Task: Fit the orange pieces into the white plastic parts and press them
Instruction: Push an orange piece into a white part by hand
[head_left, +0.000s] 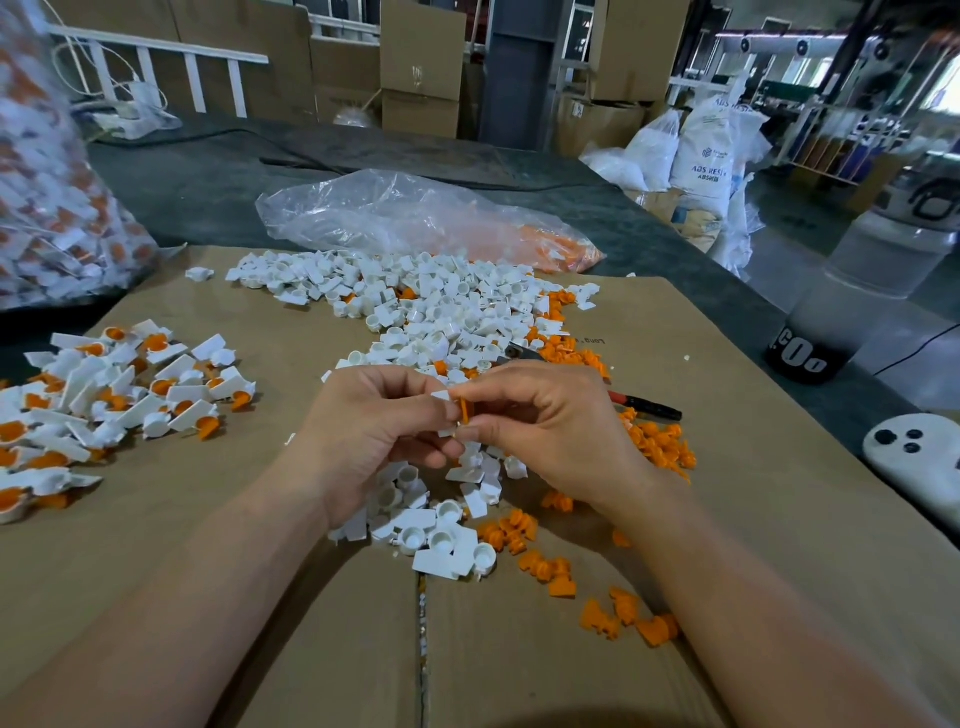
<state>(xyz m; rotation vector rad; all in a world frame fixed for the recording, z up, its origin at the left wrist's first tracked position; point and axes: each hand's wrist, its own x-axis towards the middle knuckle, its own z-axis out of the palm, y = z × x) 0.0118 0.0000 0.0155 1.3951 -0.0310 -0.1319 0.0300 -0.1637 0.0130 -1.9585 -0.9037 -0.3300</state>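
Orange piece (464, 411) is pinched by right hand (540, 431), long axis approx. vertical, edge-on against white plastic part (442, 397) gripped in left hand (374, 431), above cardboard sheet (249, 525) centre. "ABS RESI.." is printed on white sack (702, 171) at rear right.

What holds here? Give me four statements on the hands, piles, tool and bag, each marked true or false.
1. The left hand and right hand pinch a white part and an orange piece between them. True.
2. The finished pile lies on the person's right. False: it lies on the left.
3. A red-and-black tool lies beyond the right hand. True.
4. The clear bag holds only white parts. False: orange shows inside it.
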